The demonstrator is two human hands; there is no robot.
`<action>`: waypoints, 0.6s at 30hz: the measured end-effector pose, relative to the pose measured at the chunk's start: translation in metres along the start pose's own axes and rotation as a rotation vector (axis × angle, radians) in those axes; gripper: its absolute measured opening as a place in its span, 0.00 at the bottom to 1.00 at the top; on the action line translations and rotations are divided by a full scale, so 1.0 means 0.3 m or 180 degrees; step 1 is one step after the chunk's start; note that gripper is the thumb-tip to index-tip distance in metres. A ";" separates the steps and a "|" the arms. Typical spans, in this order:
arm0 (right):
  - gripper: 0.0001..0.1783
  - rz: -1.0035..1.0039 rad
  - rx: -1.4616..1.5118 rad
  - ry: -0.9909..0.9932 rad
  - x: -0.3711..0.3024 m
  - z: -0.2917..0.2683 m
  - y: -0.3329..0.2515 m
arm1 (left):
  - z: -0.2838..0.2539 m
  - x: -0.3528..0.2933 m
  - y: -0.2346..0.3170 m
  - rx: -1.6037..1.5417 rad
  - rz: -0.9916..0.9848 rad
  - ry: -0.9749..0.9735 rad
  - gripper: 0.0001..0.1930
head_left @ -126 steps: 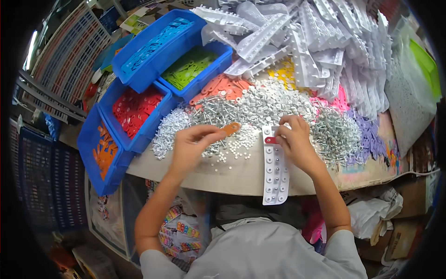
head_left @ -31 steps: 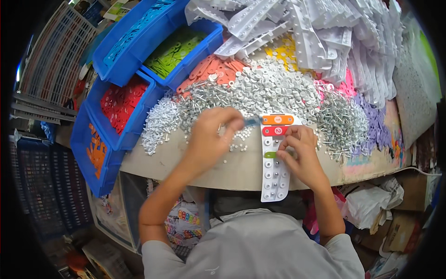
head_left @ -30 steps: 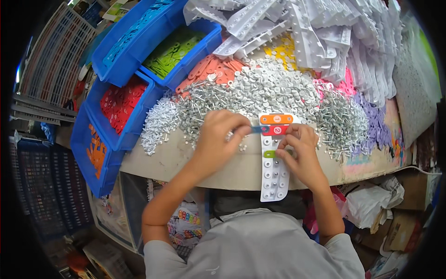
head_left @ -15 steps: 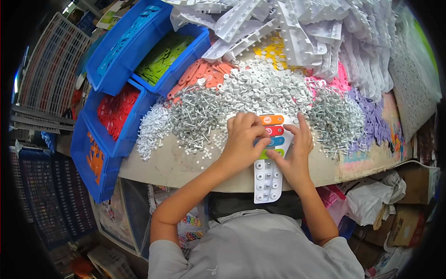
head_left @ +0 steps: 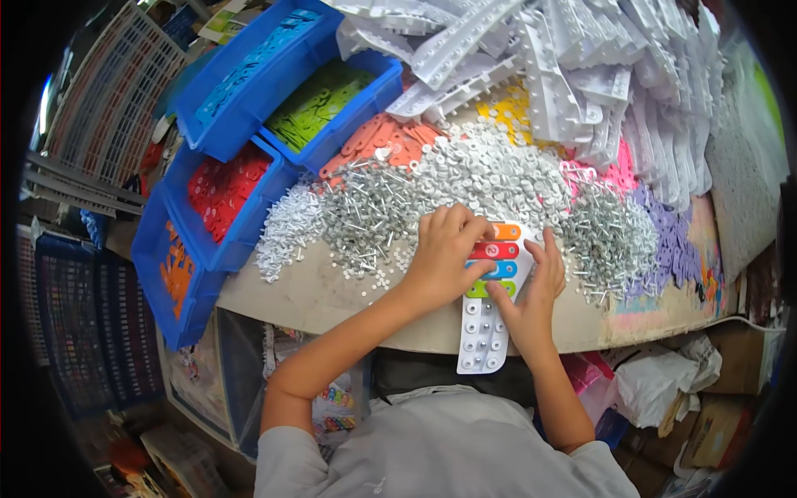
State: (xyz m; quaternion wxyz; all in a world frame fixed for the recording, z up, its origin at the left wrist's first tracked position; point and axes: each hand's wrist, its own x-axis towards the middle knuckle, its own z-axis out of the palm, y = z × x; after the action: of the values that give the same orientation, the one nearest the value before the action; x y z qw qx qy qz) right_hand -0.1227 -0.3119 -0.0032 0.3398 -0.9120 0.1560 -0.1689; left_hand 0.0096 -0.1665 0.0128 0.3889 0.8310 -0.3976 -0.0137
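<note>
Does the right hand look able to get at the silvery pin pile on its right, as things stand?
Probably yes: the silvery pin pile lies uncovered close to the right hand, with nothing visible blocking the way, though the hand would likely have to leave the white strip.

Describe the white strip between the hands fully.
White strip: plastic-looking, near corners rounded, round studs, some metallic-looking. Orange link, red link, blue link and green link cross its far half, far to near. It lies front to back, near end overhanging the table. Left hand and right hand appear to touch its links.
</note>
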 end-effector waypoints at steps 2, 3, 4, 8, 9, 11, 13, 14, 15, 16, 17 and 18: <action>0.43 -0.0067 -0.0088 -0.0024 0.000 -0.015 -0.003 | -0.035 0.042 -0.030 0.0041 0.0012 0.0098 0.13; 0.42 -0.0082 -0.0188 -0.0051 -0.003 -0.023 -0.008 | -0.066 0.074 -0.072 0.0058 0.0019 0.0128 0.13; 0.36 -0.0166 -0.0171 0.0092 -0.005 -0.028 -0.015 | -0.096 0.107 -0.122 0.0189 -0.0030 0.0481 0.11; 0.20 -0.0406 -0.0148 0.0512 -0.006 -0.048 -0.032 | -0.243 0.238 -0.287 0.0874 -0.0210 0.1003 0.10; 0.20 -0.0409 -0.0163 0.0534 0.003 -0.055 -0.034 | -0.265 0.262 -0.319 0.1347 -0.0563 0.0520 0.11; 0.16 -0.0474 -0.0054 0.0470 0.021 -0.070 -0.033 | -0.271 0.281 -0.351 0.1796 -0.0882 0.0036 0.11; 0.14 -0.0599 -0.0037 0.0452 0.076 -0.087 -0.035 | -0.257 0.293 -0.369 0.2423 -0.0780 -0.0360 0.12; 0.12 -0.0705 -0.0009 0.0414 0.117 -0.092 -0.032 | -0.246 0.304 -0.358 0.2480 -0.0768 -0.0397 0.12; 0.11 -0.0820 0.0026 0.0369 0.159 -0.100 -0.032 | -0.240 0.312 -0.350 0.2463 -0.0742 -0.0392 0.12; 0.11 -0.1076 -0.0051 0.0521 0.216 -0.097 -0.030 | -0.236 0.317 -0.343 0.2522 -0.0735 -0.0411 0.11; 0.12 -0.1307 -0.0246 0.0505 0.276 -0.109 -0.035 | -0.233 0.321 -0.337 0.2579 -0.0727 -0.0430 0.10; 0.14 -0.1558 -0.0417 0.0478 0.340 -0.114 -0.042 | -0.227 0.313 -0.349 0.2584 -0.0734 -0.0412 0.10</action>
State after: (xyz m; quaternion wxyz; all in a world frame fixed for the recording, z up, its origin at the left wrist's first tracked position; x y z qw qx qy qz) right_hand -0.0434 -0.3628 0.0502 0.2165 -0.9275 -0.0339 -0.3029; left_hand 0.1645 -0.1463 0.0184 0.0004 0.9531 -0.2988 0.0484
